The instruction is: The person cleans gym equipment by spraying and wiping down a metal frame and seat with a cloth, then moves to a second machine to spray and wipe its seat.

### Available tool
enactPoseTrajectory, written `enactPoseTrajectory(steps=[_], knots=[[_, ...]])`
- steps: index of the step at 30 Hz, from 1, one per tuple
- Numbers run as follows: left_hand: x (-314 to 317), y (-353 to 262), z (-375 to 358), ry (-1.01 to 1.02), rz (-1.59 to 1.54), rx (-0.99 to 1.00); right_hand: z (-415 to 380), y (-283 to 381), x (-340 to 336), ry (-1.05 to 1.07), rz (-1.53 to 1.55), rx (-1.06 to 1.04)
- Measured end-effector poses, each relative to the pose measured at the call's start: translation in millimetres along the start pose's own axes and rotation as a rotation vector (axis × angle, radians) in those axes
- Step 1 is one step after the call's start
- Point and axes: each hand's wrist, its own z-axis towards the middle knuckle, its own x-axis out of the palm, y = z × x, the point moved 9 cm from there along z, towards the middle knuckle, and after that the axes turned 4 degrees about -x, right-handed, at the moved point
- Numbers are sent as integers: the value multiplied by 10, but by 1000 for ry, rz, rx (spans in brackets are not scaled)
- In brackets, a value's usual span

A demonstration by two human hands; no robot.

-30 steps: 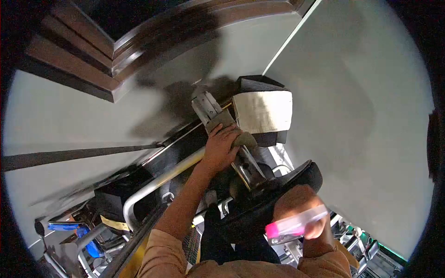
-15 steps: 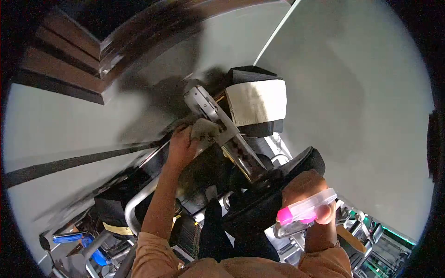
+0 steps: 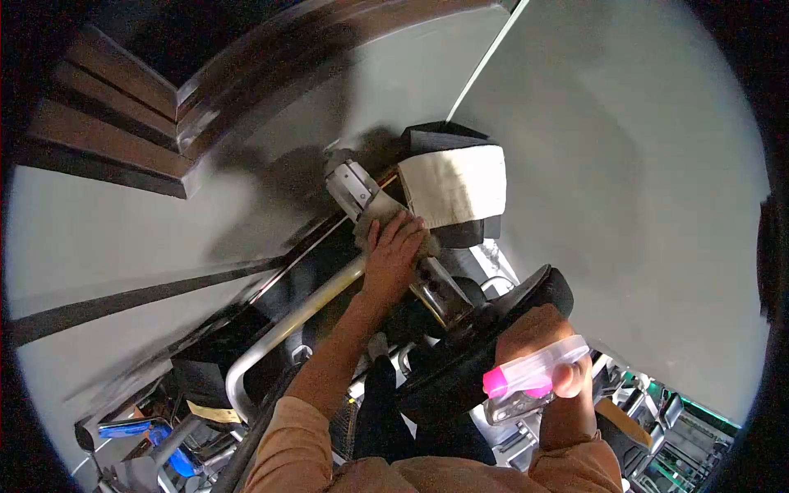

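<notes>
My left hand [image 3: 396,253] presses a greyish cloth [image 3: 366,232] onto the sloping metal beam [image 3: 444,294] of a gym machine, fingers laid over the cloth. The beam's upper end is a light metal head, and its lower end meets a black padded seat [image 3: 460,353]. In my right hand [image 3: 534,337] is a clear plastic spray bottle [image 3: 538,370] with a bright pink nozzle, held sideways over the near right side of the pad. My fingers wrap round the bottle and are partly hidden behind it.
A cream towel-like cover [image 3: 456,185] lies over a black pad behind the beam. To the left runs a curved metal tube [image 3: 288,324]. Grey walls [image 3: 625,181] enclose the corner. Other gym equipment [image 3: 657,419] stands lower right, and a blue item [image 3: 168,448] lower left.
My left hand and the cloth have moved right, from beside the beam onto it. The curved tube shows more now. My right hand keeps the bottle in nearly the same place.
</notes>
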Motion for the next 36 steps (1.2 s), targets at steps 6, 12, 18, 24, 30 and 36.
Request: enactPoseTrajectory(steps=[6, 12, 18, 24, 30, 36], knots=[[-7, 163, -491, 148, -73, 26, 16, -24, 6, 13, 32, 16], [551, 1314, -1599, -112, -1100, -741, 13, -56, 6, 16, 7, 71], [-421, 1611, -579, -685, -1140, -946, 27, -73, -22, 24, 35, 90], [-168, 1575, 188, -514, -343, -650, -12, -110, -21, -42, 4, 136], [-254, 1658, -341, -195, -705, -783, 6, -112, -44, -74, 13, 203], [-214, 1201, -1487, -39, -1390, -1179, -15, -139, -64, -57, 26, 199]])
